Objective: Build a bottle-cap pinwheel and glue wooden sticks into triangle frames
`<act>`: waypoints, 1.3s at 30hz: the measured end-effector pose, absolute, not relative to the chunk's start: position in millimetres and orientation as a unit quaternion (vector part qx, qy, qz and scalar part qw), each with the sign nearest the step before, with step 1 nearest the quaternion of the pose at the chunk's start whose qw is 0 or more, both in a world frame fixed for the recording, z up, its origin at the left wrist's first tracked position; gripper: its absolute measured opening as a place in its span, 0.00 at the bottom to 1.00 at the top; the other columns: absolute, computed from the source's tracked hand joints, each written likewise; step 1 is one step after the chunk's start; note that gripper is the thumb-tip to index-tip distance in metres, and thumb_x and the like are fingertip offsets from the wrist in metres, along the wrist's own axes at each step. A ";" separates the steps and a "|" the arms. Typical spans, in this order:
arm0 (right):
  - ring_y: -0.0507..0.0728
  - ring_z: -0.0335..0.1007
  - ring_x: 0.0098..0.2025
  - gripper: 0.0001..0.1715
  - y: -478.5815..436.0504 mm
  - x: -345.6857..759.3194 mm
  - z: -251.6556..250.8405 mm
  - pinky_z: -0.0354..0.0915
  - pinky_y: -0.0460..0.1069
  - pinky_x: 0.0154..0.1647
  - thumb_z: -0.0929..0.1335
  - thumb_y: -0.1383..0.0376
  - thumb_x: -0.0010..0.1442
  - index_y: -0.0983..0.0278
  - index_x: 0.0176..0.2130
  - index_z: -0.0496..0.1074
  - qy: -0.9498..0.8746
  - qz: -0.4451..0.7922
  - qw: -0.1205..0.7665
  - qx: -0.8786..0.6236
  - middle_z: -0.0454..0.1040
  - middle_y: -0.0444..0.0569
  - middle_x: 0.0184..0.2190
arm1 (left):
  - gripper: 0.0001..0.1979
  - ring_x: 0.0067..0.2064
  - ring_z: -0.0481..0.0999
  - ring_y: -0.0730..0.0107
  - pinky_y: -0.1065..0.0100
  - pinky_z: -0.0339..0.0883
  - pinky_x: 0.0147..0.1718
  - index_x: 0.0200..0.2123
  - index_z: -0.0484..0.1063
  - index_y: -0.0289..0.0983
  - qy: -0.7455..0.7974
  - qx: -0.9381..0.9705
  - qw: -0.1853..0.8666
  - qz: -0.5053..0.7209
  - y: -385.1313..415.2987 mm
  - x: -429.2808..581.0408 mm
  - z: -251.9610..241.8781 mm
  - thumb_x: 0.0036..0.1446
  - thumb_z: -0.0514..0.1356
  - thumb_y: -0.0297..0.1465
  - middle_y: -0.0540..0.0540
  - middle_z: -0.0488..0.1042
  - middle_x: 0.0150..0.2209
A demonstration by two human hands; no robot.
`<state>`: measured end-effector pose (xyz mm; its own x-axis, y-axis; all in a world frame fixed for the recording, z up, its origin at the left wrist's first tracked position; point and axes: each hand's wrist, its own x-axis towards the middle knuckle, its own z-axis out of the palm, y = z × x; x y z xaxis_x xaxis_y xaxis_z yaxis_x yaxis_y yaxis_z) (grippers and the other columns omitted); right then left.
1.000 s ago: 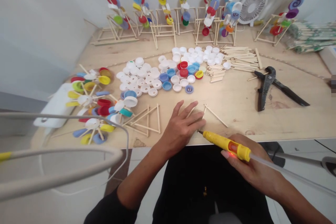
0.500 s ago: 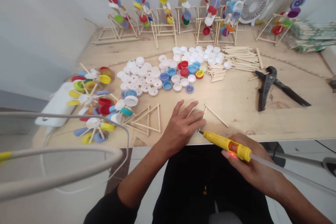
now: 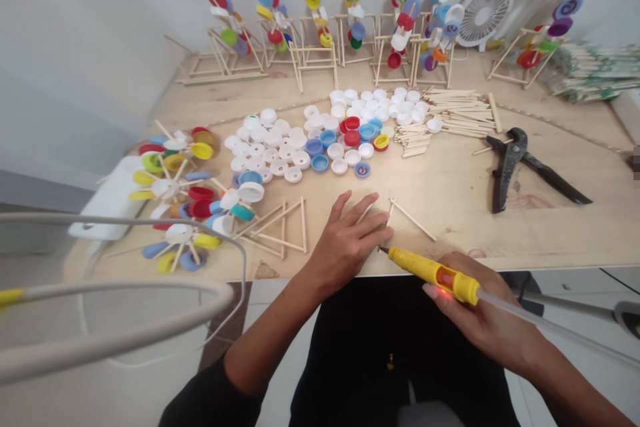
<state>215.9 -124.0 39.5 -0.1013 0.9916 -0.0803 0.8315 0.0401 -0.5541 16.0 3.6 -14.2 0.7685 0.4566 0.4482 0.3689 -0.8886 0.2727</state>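
Observation:
My right hand is wrapped round a yellow glue gun, with a long clear glue stick running out of its back end and a small red light glowing near my thumb. Its dark nozzle points left, at the near end of a thin wooden stick by my fingertips. Spread over the tabletop, my left hand lies with fingers stretched, pressing on that stick and hiding part of it. A second wooden stick slants right from its far end, forming a corner. Left of my hand lie joined stick triangles.
White and coloured bottle caps cover the table's middle, beside bundles of cut sticks. Black cutters lie right. Cap wheels are heaped left; stick stands with caps line the wall near a fan. A grey cable crosses lower left.
Both hands hold almost the same pose. The glue gun's nozzle has risen very slightly by the stick's end; nothing else has visibly moved.

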 end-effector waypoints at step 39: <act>0.51 0.60 0.26 0.13 -127.2 214.6 37.2 0.57 0.48 0.26 0.61 0.56 0.63 0.61 0.30 0.60 -0.689 0.255 0.178 -0.654 0.63 0.43 0.25 | 0.10 0.61 0.61 0.61 0.48 0.45 0.61 0.40 0.73 0.42 0.217 0.935 0.088 0.268 3.7 16.2 -13.2 0.61 0.54 0.25 0.52 0.75 0.49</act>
